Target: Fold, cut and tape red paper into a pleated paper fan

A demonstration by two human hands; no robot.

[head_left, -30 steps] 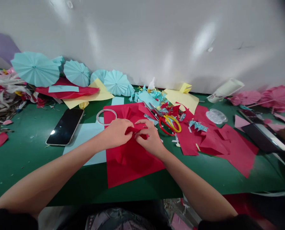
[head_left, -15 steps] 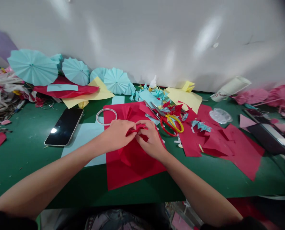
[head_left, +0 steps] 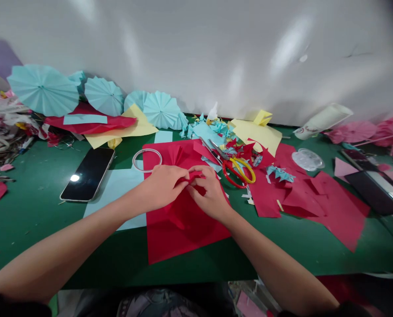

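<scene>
Far left on the green surface (head_left: 34, 229), black smartphone (head_left: 88, 174) lying face up, seemingly set aside to leave the left forearm its slanting path. Next, light blue sheet (head_left: 117, 187), reaching to the left edge of a larger red sheet (head_left: 186, 242). Across that edge, thin white ring (head_left: 133, 161), perhaps a tape roll, though too small to be sure; within easy reach of the left hand (head_left: 166, 187).

At center, above the red sheet: folded red paper (head_left: 192, 176), pinched by fingers and thumbs of left and right hand (head_left: 205, 193) alike, knuckles nearly meeting, probably to press the fold tight. Pleats fanning out just behind. Underneath, red sheet reaching toward the surface's near edge, one corner pointing at it.

Just right of the right hand, red-and-yellow-handled scissors (head_left: 229, 161), blades angled away, handles turned toward the person, likely for quick pickup. Little sideways room there, with red paper pieces (head_left: 335, 207) crowding farther right; more room toward the near edge, between right forearm and those pieces.
</scene>
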